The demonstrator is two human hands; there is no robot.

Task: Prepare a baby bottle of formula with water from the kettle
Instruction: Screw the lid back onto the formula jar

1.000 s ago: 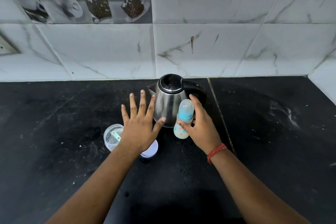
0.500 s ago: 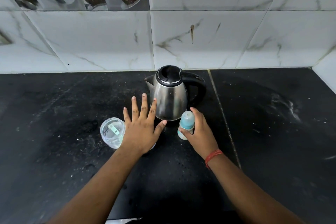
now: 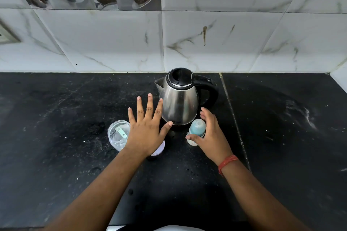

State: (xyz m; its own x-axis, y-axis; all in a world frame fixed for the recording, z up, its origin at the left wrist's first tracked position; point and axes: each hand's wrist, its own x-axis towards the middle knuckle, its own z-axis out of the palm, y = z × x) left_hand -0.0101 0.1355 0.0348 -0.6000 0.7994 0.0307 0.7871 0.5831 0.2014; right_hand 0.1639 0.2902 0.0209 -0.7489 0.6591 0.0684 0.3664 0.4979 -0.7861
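Baby bottle (image 3: 195, 131) standing capped on the tabletop (image 3: 281, 137), centre frame, just before the kettle (image 3: 180, 97). Right hand (image 3: 210, 135) cupping it loosely, fingers apart; left hand (image 3: 146, 131) hovering flat, spread, holding nothing. Steadying the base before uncapping advised.
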